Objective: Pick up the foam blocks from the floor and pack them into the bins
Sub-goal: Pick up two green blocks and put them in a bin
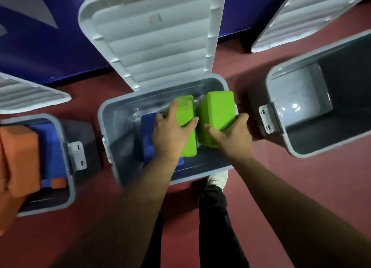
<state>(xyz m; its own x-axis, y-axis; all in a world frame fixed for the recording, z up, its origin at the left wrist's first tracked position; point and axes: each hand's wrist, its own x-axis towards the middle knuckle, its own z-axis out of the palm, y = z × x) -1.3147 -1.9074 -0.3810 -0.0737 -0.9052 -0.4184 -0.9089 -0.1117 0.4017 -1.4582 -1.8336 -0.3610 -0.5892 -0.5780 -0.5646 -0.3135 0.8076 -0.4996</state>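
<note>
Over the middle bin (112, 115), my left hand (170, 135) and right hand (230, 136) are each gripping a green block (185, 115), lowering them upright to fit beside the blue block (148, 127).

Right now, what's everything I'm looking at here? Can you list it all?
Bins: three, grey, on the maroon floor: left bin, middle bin, right bin.
Lids: three, white, open, behind the bins.
Green foam blocks: two, over the middle bin: left green block, right green block.
Blue foam blocks: two, one in the middle bin, one in the left bin.
Orange foam blocks: at least two, blurred, left bin.
Shoe: one, white, beside the middle bin.
Hands: two; left hand grips the left green block, right hand the right green block.
</note>
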